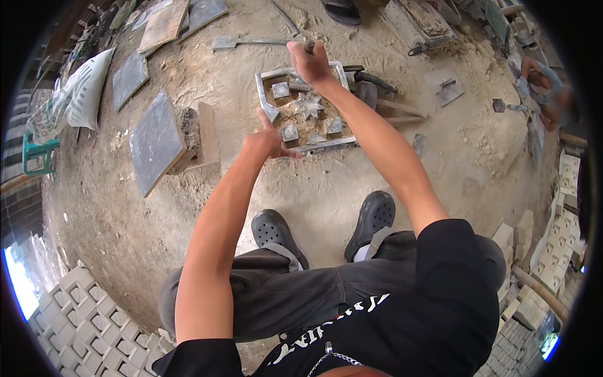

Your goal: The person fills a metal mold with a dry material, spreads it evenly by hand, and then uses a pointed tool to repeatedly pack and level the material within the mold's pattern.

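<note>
On the ground before me lies a grey metal mould frame (326,146), with a star-shaped core (308,106) and several small square blocks set among sandy material. My left hand (267,139) rests at its near left corner, index finger stretched along the corner and thumb reaching along the near edge. Above the frame's far side, my right hand (310,66) is closed round a brown handle (309,46), whose end sticks out of the fist. A flat-bladed tool (224,43) has a thin rod running right to that fist; whether rod and handle are one piece, I cannot tell.
Left of the frame, a dark square slab (158,144) leans beside a sandy block. Farther off are more slabs (130,78), a white sack (91,91) and a green stool (39,154). A trowel (445,88) and sand pile (496,141) lie right. Another person (545,94) crouches far right.
</note>
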The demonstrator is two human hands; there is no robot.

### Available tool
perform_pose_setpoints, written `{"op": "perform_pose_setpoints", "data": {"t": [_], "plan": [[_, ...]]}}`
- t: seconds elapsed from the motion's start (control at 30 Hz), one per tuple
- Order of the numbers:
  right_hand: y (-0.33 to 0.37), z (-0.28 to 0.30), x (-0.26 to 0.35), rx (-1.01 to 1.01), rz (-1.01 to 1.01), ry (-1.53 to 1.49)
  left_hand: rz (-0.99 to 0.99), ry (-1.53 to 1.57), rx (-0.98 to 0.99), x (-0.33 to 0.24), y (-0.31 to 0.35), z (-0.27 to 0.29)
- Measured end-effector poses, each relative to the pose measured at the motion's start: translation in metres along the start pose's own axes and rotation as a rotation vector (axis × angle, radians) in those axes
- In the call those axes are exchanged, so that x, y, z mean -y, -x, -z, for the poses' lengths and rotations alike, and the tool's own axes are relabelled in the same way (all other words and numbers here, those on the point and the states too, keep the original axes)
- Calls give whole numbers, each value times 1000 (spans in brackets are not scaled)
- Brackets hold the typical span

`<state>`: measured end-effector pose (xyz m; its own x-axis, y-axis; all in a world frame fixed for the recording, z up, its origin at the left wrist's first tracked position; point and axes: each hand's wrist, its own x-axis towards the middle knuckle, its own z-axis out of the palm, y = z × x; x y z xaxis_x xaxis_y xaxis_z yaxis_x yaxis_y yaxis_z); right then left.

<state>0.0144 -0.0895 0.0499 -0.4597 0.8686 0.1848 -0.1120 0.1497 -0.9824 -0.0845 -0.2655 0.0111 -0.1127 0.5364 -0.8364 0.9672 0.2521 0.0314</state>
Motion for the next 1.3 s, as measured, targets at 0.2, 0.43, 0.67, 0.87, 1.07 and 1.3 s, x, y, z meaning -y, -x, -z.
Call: {"op": "perform_pose_setpoints", "data": {"t": [0.2, 0.43, 0.67, 0.87, 1.07, 1.3], "plan": [[-13, -17, 64, -218, 51, -8, 36, 30, -21, 4, 9, 5], [-2, -20, 21, -390, 113, 230, 46, 111, -22, -1, 4, 11], [-2, -17, 52, -405, 42, 166, 42, 34, 1, 0, -4, 2], [1, -18, 41, -326, 22, 106, 29, 108, -14, 0, 1, 3], [-5, 7, 83, -519, 161, -155, 22, 43, -51, 6, -14, -8], [18, -5, 26, -719, 42, 336, 71, 64, -8, -4, -4, 2]]}}
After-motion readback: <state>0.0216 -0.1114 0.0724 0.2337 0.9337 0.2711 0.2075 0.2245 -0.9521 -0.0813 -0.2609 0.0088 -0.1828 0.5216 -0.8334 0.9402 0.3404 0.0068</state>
